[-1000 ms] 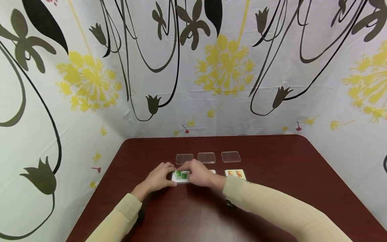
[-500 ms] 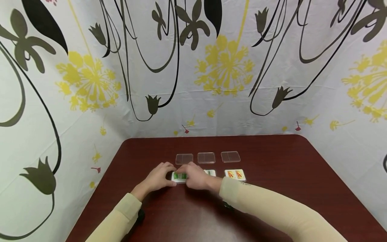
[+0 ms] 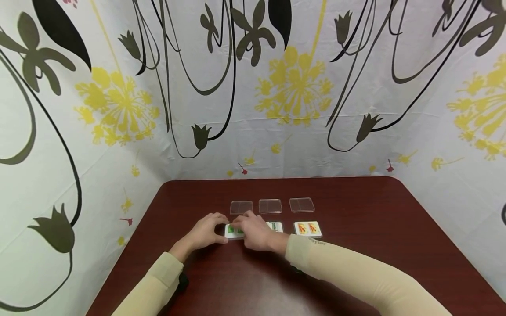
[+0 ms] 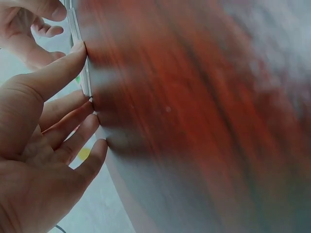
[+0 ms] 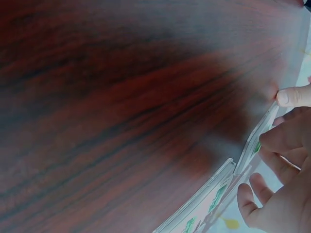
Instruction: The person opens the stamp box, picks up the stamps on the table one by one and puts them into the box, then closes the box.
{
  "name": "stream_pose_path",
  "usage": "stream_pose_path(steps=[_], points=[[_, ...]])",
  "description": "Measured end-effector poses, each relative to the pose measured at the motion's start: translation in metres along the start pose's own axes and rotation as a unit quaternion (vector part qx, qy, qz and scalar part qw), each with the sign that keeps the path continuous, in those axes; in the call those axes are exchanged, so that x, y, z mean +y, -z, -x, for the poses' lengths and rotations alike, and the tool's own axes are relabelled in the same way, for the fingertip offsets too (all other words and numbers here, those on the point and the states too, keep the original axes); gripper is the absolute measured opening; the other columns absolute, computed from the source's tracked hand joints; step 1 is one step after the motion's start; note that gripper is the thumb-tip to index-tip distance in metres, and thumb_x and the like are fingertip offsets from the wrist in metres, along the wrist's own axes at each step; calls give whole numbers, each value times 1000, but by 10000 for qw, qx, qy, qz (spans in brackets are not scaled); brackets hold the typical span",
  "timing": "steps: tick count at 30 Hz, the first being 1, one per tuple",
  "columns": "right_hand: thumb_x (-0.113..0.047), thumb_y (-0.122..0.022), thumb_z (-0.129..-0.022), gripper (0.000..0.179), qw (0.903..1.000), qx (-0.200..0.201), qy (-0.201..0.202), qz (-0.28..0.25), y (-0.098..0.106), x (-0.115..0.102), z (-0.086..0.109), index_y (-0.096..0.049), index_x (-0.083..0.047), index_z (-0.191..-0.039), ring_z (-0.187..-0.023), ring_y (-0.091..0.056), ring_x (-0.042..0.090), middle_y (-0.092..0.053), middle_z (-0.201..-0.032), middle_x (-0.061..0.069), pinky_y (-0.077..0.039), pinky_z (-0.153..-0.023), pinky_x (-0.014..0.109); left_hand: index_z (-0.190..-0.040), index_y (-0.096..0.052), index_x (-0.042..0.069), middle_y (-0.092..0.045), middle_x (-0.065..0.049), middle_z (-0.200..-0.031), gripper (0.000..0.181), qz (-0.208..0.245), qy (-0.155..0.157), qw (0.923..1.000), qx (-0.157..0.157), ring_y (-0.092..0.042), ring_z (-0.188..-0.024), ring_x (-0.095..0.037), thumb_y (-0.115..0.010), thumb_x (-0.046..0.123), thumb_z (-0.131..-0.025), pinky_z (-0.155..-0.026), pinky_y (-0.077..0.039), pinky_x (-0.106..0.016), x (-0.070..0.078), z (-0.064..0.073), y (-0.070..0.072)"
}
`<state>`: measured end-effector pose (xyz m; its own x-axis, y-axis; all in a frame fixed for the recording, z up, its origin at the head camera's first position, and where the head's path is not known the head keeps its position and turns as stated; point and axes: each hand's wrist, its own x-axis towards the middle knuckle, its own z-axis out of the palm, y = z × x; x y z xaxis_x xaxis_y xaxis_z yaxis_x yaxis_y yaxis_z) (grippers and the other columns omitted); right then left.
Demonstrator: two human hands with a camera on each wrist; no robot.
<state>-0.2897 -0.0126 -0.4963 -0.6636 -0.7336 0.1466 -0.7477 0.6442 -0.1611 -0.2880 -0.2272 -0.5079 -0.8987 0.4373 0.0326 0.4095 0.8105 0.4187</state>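
Observation:
A flat white case (image 3: 235,235) with green picture pieces (image 3: 231,229) inside lies on the table in the head view. My left hand (image 3: 207,230) holds its left end, thumb at the near edge and fingers at the far edge. In the left wrist view the thumb tip meets the rim of the case (image 4: 87,80). My right hand (image 3: 257,231) reaches over the right part of the case, fingertips right at the green pieces and hiding some of them. In the right wrist view the right hand (image 5: 286,160) has loosely bent fingers near the case (image 5: 252,141).
A second case with green pictures (image 3: 277,226) stands just right, partly behind the right hand. Farther right is a case with orange-yellow pictures (image 3: 308,229). Three clear plastic lids (image 3: 270,206) lie in a row behind, on the dark red table (image 3: 348,206). A patterned cloth (image 3: 292,149) hangs beyond.
The tilted green piece now lies flatter in the left case. My right hand has shifted slightly, uncovering more of the middle and right cases. My left hand stays at the case's end.

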Motion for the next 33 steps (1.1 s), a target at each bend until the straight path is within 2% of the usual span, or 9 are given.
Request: stream_pose_path(steps=[9,15,24,29,33], points=[[0,-58,-65,59,9991,116,242,324,-3,1,1,-60,-18,-121,-107,-43,21,-52,-120,-4,-45,-76,39,-118,-61,19,-49,4,-125,52,69,-79,9999,-37,-41,-117,-18,-74,41,-73,-91,-37,-43,0,-1,2],[-1,-59,-66,58,9991,-45,191,365,-2,1,0,-60,-20,-122,-107,-42,23,-48,-122,0,-45,-73,39,-117,-61,18,-49,4,-125,51,75,-100,9999,-62,-41,-117,-18,-74,41,-73,-91,-37,-43,-1,-1,2],[-4,-59,-73,51,9979,-264,233,543,4,3,-3,-62,-24,-119,-111,-39,20,-51,-122,-5,-42,-80,41,-116,-62,20,-49,5,-124,50,83,-42,9999,-76,-41,-116,-17,-74,40,-72,-91,-37,-42,0,-2,2],[-7,-60,-76,47,9949,-226,365,908,2,4,-5,-62,-26,-118,-112,-38,19,-51,-121,-7,-42,-80,41,-116,-62,19,-49,5,-123,50,43,-59,10000,-65,-41,-117,-18,-75,40,-72,-91,-37,-42,0,-3,2],[-7,-60,-77,46,9941,-202,423,979,0,4,-6,-62,-26,-118,-112,-39,19,-52,-121,-8,-43,-80,40,-116,-62,19,-49,5,-123,50,44,-52,9999,-80,-41,-116,-18,-75,39,-72,-91,-37,-42,0,-2,2]])
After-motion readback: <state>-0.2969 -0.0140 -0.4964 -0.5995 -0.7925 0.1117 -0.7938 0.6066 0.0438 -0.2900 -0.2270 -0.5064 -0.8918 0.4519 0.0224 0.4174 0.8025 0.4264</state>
